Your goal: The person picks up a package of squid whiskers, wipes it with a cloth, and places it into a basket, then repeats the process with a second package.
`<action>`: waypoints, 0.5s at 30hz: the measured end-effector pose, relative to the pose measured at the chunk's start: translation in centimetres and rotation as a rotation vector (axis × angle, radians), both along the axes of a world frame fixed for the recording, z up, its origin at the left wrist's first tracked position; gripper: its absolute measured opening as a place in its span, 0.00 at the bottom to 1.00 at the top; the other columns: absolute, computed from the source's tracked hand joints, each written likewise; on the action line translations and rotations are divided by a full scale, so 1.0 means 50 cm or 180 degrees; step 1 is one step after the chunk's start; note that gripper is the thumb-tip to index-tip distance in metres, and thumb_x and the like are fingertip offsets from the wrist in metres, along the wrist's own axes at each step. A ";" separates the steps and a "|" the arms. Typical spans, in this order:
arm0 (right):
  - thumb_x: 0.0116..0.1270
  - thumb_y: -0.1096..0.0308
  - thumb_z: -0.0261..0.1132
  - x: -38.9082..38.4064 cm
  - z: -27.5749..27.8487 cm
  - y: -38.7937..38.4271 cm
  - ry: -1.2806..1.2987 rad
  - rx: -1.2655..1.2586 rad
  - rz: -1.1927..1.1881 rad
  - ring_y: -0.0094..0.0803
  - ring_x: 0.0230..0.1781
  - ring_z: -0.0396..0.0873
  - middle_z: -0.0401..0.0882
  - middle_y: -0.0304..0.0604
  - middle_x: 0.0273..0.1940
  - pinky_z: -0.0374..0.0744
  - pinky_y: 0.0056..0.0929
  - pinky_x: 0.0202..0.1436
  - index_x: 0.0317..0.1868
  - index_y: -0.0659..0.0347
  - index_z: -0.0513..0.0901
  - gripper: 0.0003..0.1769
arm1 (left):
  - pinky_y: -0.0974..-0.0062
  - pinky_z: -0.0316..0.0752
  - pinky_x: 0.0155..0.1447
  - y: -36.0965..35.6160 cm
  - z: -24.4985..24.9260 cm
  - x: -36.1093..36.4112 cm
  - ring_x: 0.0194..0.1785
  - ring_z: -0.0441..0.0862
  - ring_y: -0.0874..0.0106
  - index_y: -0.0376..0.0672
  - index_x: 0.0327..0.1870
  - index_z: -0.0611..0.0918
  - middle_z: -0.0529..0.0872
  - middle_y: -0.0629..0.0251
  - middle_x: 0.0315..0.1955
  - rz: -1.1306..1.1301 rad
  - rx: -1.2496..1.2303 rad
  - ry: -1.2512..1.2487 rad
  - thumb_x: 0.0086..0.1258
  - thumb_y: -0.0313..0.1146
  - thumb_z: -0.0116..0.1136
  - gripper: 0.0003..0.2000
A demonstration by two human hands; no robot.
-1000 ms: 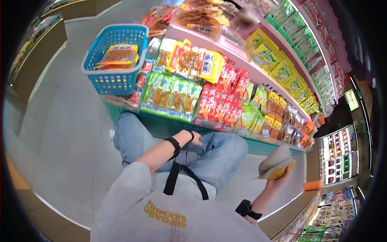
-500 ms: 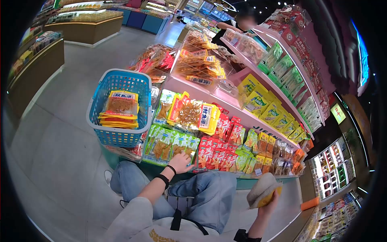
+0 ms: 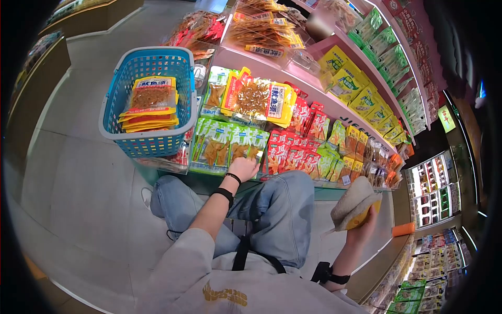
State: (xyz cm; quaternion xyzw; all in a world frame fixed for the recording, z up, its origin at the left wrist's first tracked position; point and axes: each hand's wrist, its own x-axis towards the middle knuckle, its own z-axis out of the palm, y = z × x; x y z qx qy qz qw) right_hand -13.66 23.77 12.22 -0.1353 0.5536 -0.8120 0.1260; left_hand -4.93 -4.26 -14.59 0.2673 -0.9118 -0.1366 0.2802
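Note:
My left hand (image 3: 244, 168) reaches over the front edge of the lower shelf, its fingers bent onto a green snack packet (image 3: 248, 142) in the right part of the green row. Raised off to the right, my right hand (image 3: 366, 224) grips a folded grey, soft-looking cloth (image 3: 353, 203) with a yellow side. A large yellow-and-red snack packet (image 3: 256, 99) lies behind the green row. Red snack packets (image 3: 293, 154) stand just right of my left hand.
A blue plastic basket (image 3: 144, 144) at the left holds a stack of yellow snack packets (image 3: 151, 102). Pink shelves (image 3: 308, 81) rise behind the row, with yellow pouches (image 3: 348, 83) and green bags. My bent knees are close to the stand's front edge.
The view has tilted down and moved closer to the stand. My left hand's fingers have bent further onto the green packet. The right hand still holds the grey cloth.

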 end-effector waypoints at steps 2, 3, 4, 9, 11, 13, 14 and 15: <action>0.65 0.59 0.50 -0.007 -0.013 0.001 0.0031 0.0046 0.0160 0.34 0.56 0.67 0.68 0.43 0.55 0.66 0.35 0.59 0.59 0.62 0.64 0.24 | 0.69 0.74 0.29 0.001 0.008 0.017 0.25 0.80 0.63 0.41 0.25 0.77 0.80 0.60 0.21 -0.0201 0.0241 0.0188 0.63 0.41 0.48 0.14; 0.65 0.60 0.50 -0.019 -0.018 -0.004 0.0092 0.0069 0.0352 0.34 0.56 0.68 0.69 0.42 0.55 0.66 0.35 0.59 0.58 0.62 0.64 0.24 | 0.70 0.73 0.30 -0.002 0.016 0.022 0.26 0.79 0.63 0.41 0.26 0.77 0.80 0.60 0.23 -0.0371 0.0457 0.0406 0.64 0.38 0.48 0.12; 0.65 0.60 0.50 -0.031 -0.025 -0.015 0.0111 0.0055 0.0391 0.34 0.56 0.68 0.69 0.42 0.55 0.66 0.35 0.59 0.58 0.62 0.64 0.24 | 0.70 0.73 0.30 -0.003 0.028 0.029 0.26 0.79 0.63 0.41 0.26 0.77 0.80 0.60 0.23 -0.0334 0.0439 0.0426 0.64 0.38 0.48 0.12; 0.64 0.64 0.54 -0.067 -0.065 -0.112 0.0107 0.0250 0.0614 0.30 0.52 0.70 0.71 0.41 0.51 0.69 0.30 0.54 0.55 0.64 0.67 0.21 | 0.79 0.71 0.32 0.003 0.112 0.104 0.28 0.78 0.74 0.37 0.32 0.78 0.79 0.62 0.25 -0.0118 0.1960 0.1911 0.65 0.28 0.48 0.07; 0.63 0.66 0.57 -0.078 -0.070 -0.175 0.0238 0.0456 0.0712 0.30 0.51 0.71 0.72 0.41 0.49 0.70 0.28 0.52 0.53 0.64 0.68 0.20 | 0.82 0.71 0.34 0.008 0.162 0.132 0.30 0.78 0.77 0.34 0.32 0.78 0.80 0.64 0.27 -0.0163 0.2261 0.2287 0.65 0.27 0.47 0.07; 0.63 0.67 0.58 -0.105 -0.078 -0.244 0.0245 0.0597 0.0900 0.28 0.48 0.72 0.73 0.41 0.47 0.71 0.27 0.49 0.51 0.64 0.69 0.18 | 0.82 0.71 0.34 0.023 0.221 0.166 0.30 0.78 0.77 0.34 0.32 0.78 0.80 0.64 0.26 -0.0166 0.2198 0.2387 0.65 0.26 0.48 0.06; 0.63 0.66 0.58 -0.124 -0.084 -0.284 0.0256 0.0674 0.1014 0.27 0.46 0.73 0.74 0.40 0.45 0.72 0.26 0.47 0.50 0.64 0.70 0.17 | 0.82 0.71 0.34 0.029 0.252 0.183 0.30 0.78 0.77 0.34 0.32 0.78 0.79 0.65 0.25 -0.0153 0.2110 0.2561 0.64 0.25 0.49 0.06; 0.63 0.66 0.58 -0.140 -0.089 -0.328 0.0304 0.0729 0.1142 0.26 0.44 0.73 0.74 0.40 0.44 0.72 0.25 0.45 0.50 0.63 0.70 0.16 | 0.81 0.71 0.33 0.041 0.279 0.203 0.29 0.78 0.76 0.35 0.32 0.78 0.80 0.64 0.25 -0.0127 0.2005 0.2709 0.62 0.24 0.50 0.04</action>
